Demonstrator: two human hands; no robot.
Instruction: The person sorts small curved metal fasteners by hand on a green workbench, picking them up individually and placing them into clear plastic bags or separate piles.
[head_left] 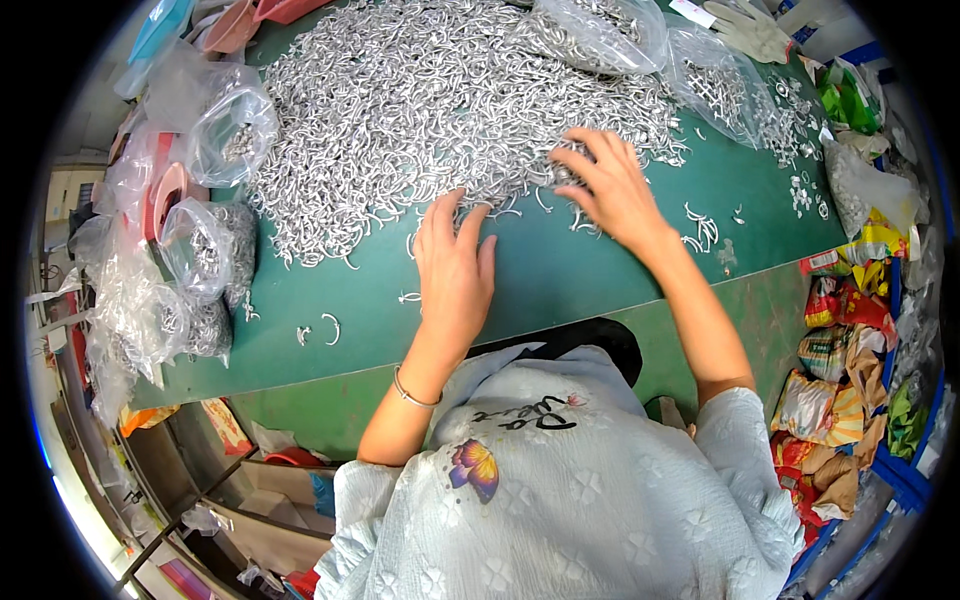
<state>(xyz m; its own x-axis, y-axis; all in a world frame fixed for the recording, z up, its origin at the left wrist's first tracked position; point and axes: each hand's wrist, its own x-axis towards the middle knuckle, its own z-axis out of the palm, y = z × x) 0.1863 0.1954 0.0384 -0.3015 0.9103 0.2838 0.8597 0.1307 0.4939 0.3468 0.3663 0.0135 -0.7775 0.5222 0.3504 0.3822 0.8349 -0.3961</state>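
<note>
A broad heap of small curved silver metal pieces [400,110] covers much of the green tabletop [370,345]. At the heap's near edge lies my left hand [452,262], fingers stretched forward and thumb apart, its fingertips against the pieces. A bracelet [415,393] circles that wrist. Further right, my right hand [615,195] reaches over the same edge with its fingers spread and bent. Some pieces lie under and beside those fingers; I see none gripped. A few loose curved pieces [332,330] lie apart near the table's front edge.
Clear plastic bags of metal pieces [232,140] crowd the table's left side. More filled bags [605,35] stand at the back right, near a pale glove [748,30]. Small scattered parts [800,190] lie at the right edge. Colourful packages [825,405] fill a blue-framed rack beyond it.
</note>
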